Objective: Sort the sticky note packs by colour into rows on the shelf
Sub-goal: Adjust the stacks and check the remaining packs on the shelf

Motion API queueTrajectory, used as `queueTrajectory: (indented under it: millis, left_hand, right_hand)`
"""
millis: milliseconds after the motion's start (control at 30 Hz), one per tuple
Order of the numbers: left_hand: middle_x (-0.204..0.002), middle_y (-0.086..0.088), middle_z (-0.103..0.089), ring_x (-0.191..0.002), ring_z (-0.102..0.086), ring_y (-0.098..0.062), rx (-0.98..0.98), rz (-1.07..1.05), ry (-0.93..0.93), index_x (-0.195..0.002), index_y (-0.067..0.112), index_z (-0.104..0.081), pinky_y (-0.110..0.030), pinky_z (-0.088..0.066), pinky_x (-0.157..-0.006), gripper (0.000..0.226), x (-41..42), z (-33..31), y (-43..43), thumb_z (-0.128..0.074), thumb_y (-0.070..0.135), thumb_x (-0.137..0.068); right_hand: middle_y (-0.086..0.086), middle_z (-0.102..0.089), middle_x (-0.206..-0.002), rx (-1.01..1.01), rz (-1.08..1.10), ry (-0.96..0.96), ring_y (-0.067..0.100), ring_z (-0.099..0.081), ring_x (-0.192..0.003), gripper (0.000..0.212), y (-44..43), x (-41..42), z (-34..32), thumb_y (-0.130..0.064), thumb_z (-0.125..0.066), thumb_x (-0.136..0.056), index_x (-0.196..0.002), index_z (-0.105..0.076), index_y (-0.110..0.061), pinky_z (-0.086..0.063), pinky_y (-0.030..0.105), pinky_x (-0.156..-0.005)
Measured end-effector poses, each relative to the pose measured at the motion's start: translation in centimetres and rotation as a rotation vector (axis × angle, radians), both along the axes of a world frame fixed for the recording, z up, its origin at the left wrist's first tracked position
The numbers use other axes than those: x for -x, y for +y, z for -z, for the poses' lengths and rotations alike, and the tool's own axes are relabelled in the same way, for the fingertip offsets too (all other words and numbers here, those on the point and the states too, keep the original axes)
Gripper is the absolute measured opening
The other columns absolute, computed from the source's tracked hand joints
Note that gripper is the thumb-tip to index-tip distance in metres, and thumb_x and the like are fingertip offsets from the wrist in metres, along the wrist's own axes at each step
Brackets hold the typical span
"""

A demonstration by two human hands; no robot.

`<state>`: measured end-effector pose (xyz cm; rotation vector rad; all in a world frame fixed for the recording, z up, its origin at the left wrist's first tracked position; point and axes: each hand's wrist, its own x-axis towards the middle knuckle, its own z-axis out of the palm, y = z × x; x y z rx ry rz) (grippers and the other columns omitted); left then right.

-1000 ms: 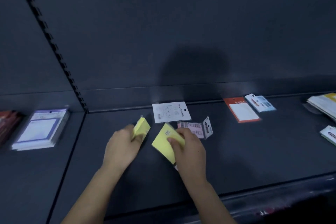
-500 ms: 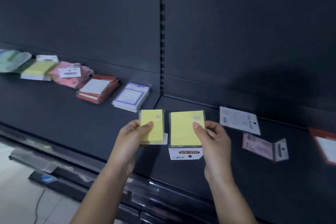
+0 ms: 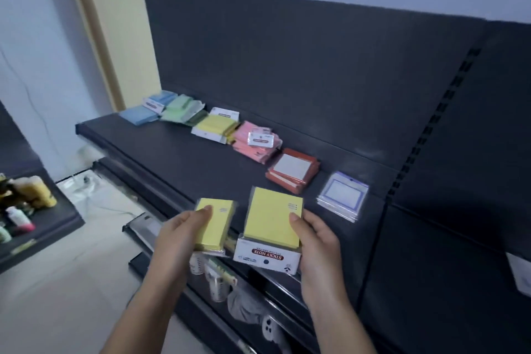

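Above the shelf (image 3: 184, 164), a small yellow pack (image 3: 214, 227) is being gripped by the left hand (image 3: 179, 234), and a bigger yellow pack (image 3: 271, 217) by the right hand (image 3: 317, 241).

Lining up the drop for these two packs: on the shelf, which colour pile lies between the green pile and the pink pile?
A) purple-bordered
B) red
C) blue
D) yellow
D: along the back of the shelf, the yellow pile lies with the green pile on one side and the pink pile on the other.
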<state>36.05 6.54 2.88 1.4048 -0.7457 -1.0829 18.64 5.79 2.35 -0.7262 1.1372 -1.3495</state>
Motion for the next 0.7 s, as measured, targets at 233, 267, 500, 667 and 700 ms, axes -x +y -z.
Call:
queueTrajectory:
  millis: [233, 267, 500, 667, 700]
  left_hand:
    - [-0.049, 0.004, -0.061, -0.044, -0.055, -0.006, 0.045, -0.099, -0.042, -0.076, 0.005, -0.059, -0.019, -0.044, -0.048, 0.026, -8.9, 0.5, -0.9, -0.053, 0.023, -0.093]
    - [-0.053, 0.003, -0.062, -0.047, -0.056, -0.007, 0.053, -0.119, -0.043, -0.078, 0.004, -0.059, -0.022, -0.044, -0.052, 0.027, -9.8, 0.8, -1.4, -0.052, 0.025, -0.093]
    - [-0.073, 0.000, -0.053, -0.066, -0.046, -0.013, -0.023, -0.081, -0.062, -0.079, 0.011, -0.055, -0.027, -0.032, -0.059, 0.019, -13.0, 1.2, -8.0, -0.043, 0.013, -0.094]
    - [-0.066, 0.003, -0.057, -0.060, -0.055, -0.007, -0.029, 0.089, -0.128, -0.083, 0.012, -0.059, -0.021, -0.039, -0.055, 0.025, -14.3, 0.4, -14.3, -0.038, 0.017, -0.096]
    - [-0.065, 0.003, -0.056, -0.059, -0.056, -0.008, -0.031, 0.118, -0.131, -0.082, 0.012, -0.060, -0.022, -0.040, -0.054, 0.027, -14.6, 0.2, -15.5, -0.038, 0.020, -0.096]
  right_hand:
    - [0.008, -0.074, -0.094, -0.048, -0.151, -0.033, 0.025, -0.069, -0.087, 0.014, -1.9, -10.2, 0.3, -0.010, -0.060, -0.088, -0.101, -0.066, -0.011, -0.054, 0.041, -0.081]
    - [0.009, -0.074, -0.093, -0.050, -0.157, -0.022, 0.024, -0.069, -0.086, 0.014, -2.4, -11.0, 0.3, -0.010, -0.060, -0.088, -0.100, -0.066, -0.010, -0.054, 0.041, -0.080]
    - [0.009, -0.074, -0.088, -0.061, -0.146, -0.020, 0.021, -0.069, -0.076, 0.011, -9.6, -14.5, 0.3, -0.011, -0.061, -0.087, -0.096, -0.066, -0.010, -0.055, 0.035, -0.068]
    - [0.006, -0.072, -0.080, -0.084, -0.205, -0.051, 0.017, -0.065, -0.068, 0.009, -15.8, -17.7, 0.8, -0.010, -0.060, -0.087, -0.094, -0.065, -0.009, -0.052, 0.029, -0.061]
    - [0.006, -0.072, -0.080, -0.088, -0.199, -0.049, 0.017, -0.064, -0.069, 0.008, -16.9, -18.3, 0.9, -0.010, -0.060, -0.087, -0.093, -0.065, -0.009, -0.051, 0.030, -0.063]
